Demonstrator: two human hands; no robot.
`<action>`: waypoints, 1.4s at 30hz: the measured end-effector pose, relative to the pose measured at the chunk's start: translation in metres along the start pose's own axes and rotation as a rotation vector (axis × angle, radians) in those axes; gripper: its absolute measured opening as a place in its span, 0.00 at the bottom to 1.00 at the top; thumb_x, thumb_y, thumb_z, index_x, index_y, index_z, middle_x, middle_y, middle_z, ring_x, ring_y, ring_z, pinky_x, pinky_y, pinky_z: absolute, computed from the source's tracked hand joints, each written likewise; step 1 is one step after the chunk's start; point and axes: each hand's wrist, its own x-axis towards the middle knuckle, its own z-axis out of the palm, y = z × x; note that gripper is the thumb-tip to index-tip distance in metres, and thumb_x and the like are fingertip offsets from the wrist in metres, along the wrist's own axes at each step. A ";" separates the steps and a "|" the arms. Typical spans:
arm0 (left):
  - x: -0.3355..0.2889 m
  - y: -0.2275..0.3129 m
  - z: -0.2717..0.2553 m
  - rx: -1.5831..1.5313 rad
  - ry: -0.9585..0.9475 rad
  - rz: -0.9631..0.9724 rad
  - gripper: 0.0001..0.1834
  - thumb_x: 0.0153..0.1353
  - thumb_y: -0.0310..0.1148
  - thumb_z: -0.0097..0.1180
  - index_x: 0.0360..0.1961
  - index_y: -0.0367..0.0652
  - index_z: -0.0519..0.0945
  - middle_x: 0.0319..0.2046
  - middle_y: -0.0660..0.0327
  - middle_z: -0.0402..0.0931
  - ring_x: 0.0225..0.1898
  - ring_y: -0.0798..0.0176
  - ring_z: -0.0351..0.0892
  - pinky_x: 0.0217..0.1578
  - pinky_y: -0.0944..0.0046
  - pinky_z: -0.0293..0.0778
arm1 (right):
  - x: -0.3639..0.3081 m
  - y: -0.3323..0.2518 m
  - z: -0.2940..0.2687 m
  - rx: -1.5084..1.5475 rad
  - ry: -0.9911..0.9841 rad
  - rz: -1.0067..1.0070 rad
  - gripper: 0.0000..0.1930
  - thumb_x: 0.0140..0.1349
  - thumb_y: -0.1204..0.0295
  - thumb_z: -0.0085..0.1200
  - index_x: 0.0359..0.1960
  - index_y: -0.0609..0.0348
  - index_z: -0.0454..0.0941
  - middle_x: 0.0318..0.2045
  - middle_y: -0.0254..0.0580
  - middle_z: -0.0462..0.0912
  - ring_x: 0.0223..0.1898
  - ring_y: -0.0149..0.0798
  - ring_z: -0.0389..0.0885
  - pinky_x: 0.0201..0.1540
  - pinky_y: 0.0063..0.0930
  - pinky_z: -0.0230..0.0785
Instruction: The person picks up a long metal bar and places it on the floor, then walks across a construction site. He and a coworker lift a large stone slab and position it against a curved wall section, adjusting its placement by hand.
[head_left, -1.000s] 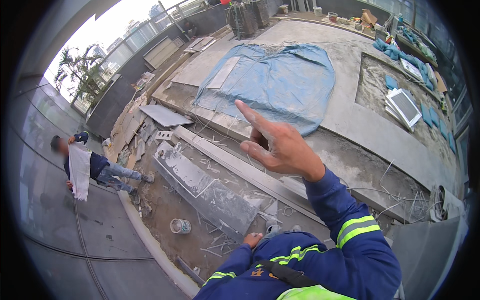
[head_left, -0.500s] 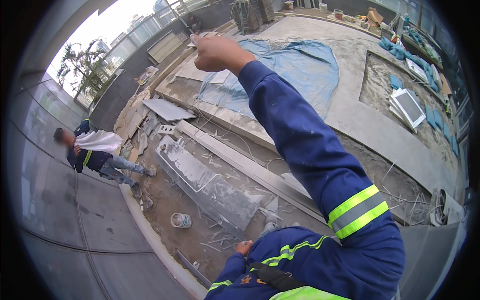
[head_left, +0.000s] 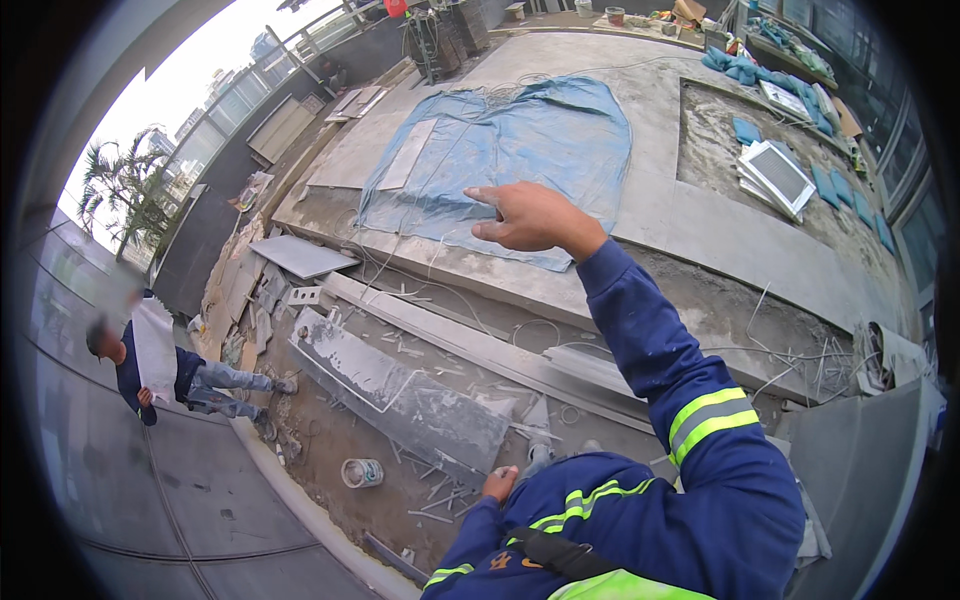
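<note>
My right hand (head_left: pixel 530 216) is stretched out in front of me at chest height, index finger and thumb extended toward the left and the other fingers curled. It holds nothing. Behind it lies a creased blue tarp (head_left: pixel 490 150), spread over a raised concrete slab. Low by my body, my left hand (head_left: pixel 500 484) is closed; whether the thin light line beside it is in its grip is unclear. Just beyond that hand a long grey board (head_left: pixel 430 410) rests at a slant, dusty and smeared with white.
At the left a person (head_left: pixel 170 370) stands holding a white sheet (head_left: pixel 153 345). A white bucket (head_left: pixel 362 473) sits on the dirt floor among scattered strips. Long pale beams (head_left: pixel 450 340) run along the raised slab (head_left: pixel 660 215). White frames (head_left: pixel 778 178) and blue bags (head_left: pixel 745 130) lie farther right.
My right hand has come down and to the right, and its thumb now shows apart from the index finger. The view has shifted. The other person has turned and lifted the white sheet upright.
</note>
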 end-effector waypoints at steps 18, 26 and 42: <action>0.047 -0.009 -0.013 0.197 -0.146 -0.137 0.30 0.62 0.53 0.58 0.60 0.47 0.82 0.56 0.46 0.82 0.60 0.43 0.79 0.59 0.52 0.74 | 0.033 0.102 -0.055 0.033 0.268 0.152 0.45 0.67 0.56 0.59 0.80 0.56 0.49 0.30 0.52 0.85 0.30 0.43 0.85 0.40 0.37 0.75; 0.207 0.032 -0.034 0.375 -0.220 -0.047 0.25 0.64 0.48 0.57 0.57 0.46 0.83 0.53 0.44 0.82 0.57 0.39 0.80 0.56 0.47 0.76 | 0.175 0.139 -0.065 -0.035 0.243 0.224 0.45 0.67 0.56 0.60 0.80 0.55 0.49 0.33 0.52 0.84 0.31 0.44 0.84 0.41 0.39 0.75; 0.416 0.227 -0.224 -0.744 -0.178 -0.290 0.19 0.68 0.42 0.60 0.55 0.44 0.79 0.40 0.62 0.84 0.36 0.66 0.85 0.30 0.65 0.78 | 0.669 0.229 -0.144 -0.460 0.193 0.237 0.45 0.65 0.57 0.59 0.79 0.57 0.50 0.61 0.65 0.78 0.63 0.59 0.76 0.65 0.44 0.69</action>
